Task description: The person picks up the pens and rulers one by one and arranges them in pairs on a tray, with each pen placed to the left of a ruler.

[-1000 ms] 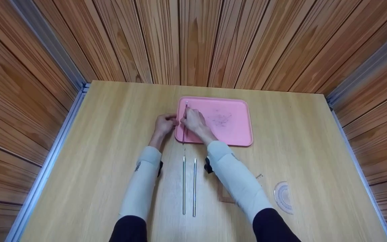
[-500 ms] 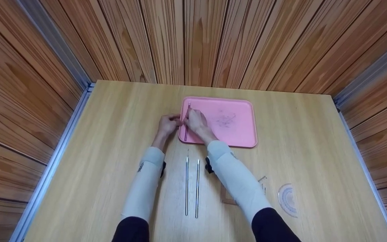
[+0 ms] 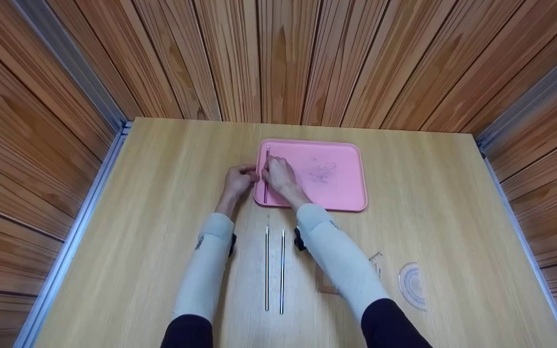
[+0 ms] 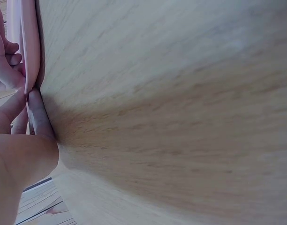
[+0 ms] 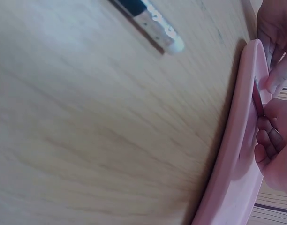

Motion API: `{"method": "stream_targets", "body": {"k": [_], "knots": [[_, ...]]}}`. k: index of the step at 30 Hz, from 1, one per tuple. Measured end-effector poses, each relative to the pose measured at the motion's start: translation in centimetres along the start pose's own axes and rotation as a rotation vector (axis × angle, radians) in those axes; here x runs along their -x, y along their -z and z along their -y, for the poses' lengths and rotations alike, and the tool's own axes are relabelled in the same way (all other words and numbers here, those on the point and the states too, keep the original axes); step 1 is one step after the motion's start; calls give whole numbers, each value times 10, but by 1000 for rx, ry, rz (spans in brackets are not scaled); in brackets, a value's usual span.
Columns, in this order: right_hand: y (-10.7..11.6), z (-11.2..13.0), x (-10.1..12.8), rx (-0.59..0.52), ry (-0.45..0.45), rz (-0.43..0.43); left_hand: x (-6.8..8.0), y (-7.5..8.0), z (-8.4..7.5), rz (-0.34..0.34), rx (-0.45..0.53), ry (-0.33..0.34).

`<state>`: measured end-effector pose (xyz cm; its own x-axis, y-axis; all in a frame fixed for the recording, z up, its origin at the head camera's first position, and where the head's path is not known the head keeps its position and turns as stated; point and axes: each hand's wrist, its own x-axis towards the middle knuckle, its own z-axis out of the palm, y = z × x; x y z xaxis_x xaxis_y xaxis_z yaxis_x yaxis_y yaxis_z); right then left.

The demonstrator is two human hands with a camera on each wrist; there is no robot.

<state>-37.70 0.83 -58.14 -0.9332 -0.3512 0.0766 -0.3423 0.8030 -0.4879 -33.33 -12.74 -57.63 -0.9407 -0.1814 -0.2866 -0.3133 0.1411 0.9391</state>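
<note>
A pink tray [image 3: 341, 191] lies on the table, with grey marks on its floor. Along its left side lies a dark, slim pencil [image 3: 266, 193], pointing from the near rim to the far one. My right hand [image 3: 281, 175] is over the tray and pinches that pencil [image 5: 257, 96] with curled fingers. At the tray's left edge, my left hand [image 3: 239, 181] grips the rim between thumb and finger; the left wrist view shows the fingertips [image 4: 38, 110] right at the pink rim [image 4: 32, 47].
Two shiny pencils [image 3: 267, 275] lie side by side between the forearms; one white eraser end [image 5: 174, 46] shows in the right wrist view. A clear set square [image 3: 326, 288] is partly hidden by the right sleeve. Right of it lies a clear protractor [image 3: 411, 287]. Wooden panels [image 3: 283, 63] stand behind the table.
The pencil's near end, earlier reaching past the near rim, now lies inside the tray as my right hand brought it down. My left hand has stayed on the rim.
</note>
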Motion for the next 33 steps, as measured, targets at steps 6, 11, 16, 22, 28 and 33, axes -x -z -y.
{"method": "stream_targets", "body": {"k": [6,11,16,22,28,33], "knots": [[-1,2,5,-58,11,-29,1,1,0,9,-10,35],[4,6,10,-45,35,-51,1,0,-1,20,-34,46],[14,11,18,10,68,-77,0,1,-1,16,-52,38],[27,9,37,67,75,-67,0,3,-1,6,-68,14],[34,-1,54,124,87,-20,0,0,0,1,-56,5],[40,-4,64,114,105,7,0,0,0,-8,-69,11]]}}
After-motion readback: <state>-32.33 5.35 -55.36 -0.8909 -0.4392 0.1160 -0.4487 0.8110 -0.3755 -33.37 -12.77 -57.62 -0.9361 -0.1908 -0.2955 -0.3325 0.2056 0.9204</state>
